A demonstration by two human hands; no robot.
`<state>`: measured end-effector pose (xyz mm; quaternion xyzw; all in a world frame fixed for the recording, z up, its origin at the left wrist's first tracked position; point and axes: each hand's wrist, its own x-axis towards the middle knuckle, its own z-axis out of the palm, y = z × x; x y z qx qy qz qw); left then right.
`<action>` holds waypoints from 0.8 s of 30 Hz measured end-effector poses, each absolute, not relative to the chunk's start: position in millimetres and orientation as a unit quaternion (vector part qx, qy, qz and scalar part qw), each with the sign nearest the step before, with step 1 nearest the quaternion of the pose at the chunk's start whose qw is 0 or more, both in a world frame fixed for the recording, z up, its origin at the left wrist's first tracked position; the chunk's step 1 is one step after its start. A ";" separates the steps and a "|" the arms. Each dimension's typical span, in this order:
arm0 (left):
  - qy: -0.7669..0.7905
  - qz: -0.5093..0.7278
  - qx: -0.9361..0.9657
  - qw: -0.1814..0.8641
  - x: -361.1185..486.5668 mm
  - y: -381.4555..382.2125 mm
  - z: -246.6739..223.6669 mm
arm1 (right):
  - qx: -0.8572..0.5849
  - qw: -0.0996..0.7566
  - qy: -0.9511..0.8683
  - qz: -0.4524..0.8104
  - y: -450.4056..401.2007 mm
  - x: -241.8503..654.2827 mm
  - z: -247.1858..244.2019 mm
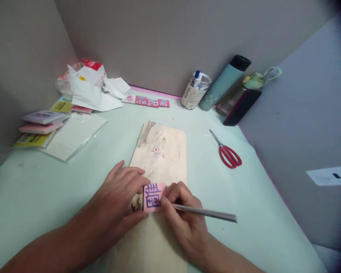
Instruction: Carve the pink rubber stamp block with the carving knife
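Observation:
On a pale wooden board (pixel 170 163) lies a small pink block (pixel 156 189) with a purple character drawn on it. My left hand (pixel 119 197) grips the block's left side, fingertips at the upper corner and thumb by the lower edge. A slim metal-handled carving tool (pixel 213 213) is pinched in my right hand (pixel 184 212), its handle pointing right. Its tip meets the block's right part but is hidden behind my fingers. A small pink scrap (pixel 157 151) rests on the board above the block.
Red-handled scissors (pixel 229 153) lie at right. Behind them stand a can with pens (pixel 194 93), a blue bottle (pixel 223 85), a green-topped bottle (pixel 252 83) and a dark phone (pixel 241 108). Carved character pieces (pixel 149 101) line the back. Packaged blocks (pixel 42 123) and tissues (pixel 86 93) sit left.

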<state>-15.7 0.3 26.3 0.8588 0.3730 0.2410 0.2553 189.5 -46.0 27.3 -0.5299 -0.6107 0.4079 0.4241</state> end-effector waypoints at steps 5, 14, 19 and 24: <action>0.400 0.257 0.855 0.206 -6.5 -0.5 31.4 | -0.534 0.417 -0.616 0.403 -48.1 191.0 24.5; 0.384 0.247 0.870 0.183 -14.5 2.9 23.7 | -0.537 0.422 -0.612 0.400 -47.0 190.8 23.0; 0.333 0.213 0.889 0.230 -18.1 3.6 21.7 | -0.532 0.421 -0.615 0.403 -47.4 191.4 23.5; 0.380 0.243 0.867 0.211 -4.7 -1.7 20.3 | -0.538 0.420 -0.613 0.398 -46.8 190.2 24.5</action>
